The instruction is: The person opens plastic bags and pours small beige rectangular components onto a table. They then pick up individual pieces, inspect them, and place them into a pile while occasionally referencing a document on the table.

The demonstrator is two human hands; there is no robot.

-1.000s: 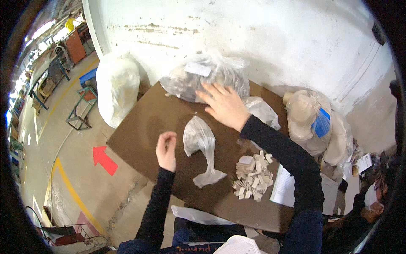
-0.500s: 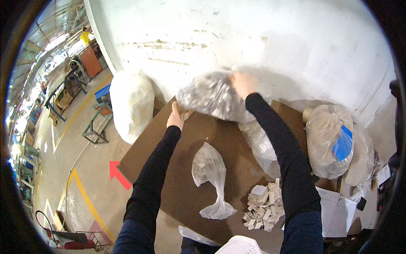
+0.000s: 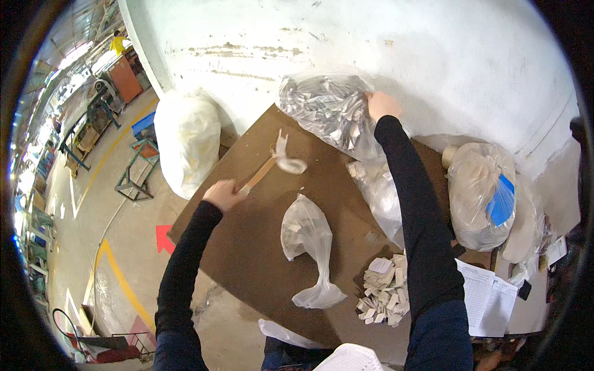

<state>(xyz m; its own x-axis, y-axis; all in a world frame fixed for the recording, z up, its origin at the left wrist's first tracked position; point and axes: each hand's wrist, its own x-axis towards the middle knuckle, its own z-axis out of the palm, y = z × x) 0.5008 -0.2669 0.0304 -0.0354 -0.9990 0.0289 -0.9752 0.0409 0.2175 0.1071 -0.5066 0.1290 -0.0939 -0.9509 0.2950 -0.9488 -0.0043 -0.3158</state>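
Observation:
My left hand (image 3: 224, 195) is closed on one end of a narrow tan strip (image 3: 260, 173) with a white, twisted, blurred end, held over the brown tabletop (image 3: 247, 229). At the table's far edge by the wall, my right hand (image 3: 384, 106) is closed on the right side of a large clear plastic bag (image 3: 325, 105) full of small flat pale and grey pieces. Just in front of it, partly behind my right forearm, lies another clear bag (image 3: 378, 198). A smaller translucent bag (image 3: 303, 232) of pieces, its neck twisted toward me, rests mid-table.
Loose pale pieces (image 3: 385, 290) form a pile near my right forearm. To the right stand a full bag with a blue patch (image 3: 482, 198) and printed sheets (image 3: 486, 303). A big white sack (image 3: 187, 142) leans by the wall at the left. The white wall (image 3: 346, 37) bounds the far side.
My left hand has left the large bag and moved left and nearer me with the tan strip. My right hand and the bag have shifted slightly farther away, toward the wall.

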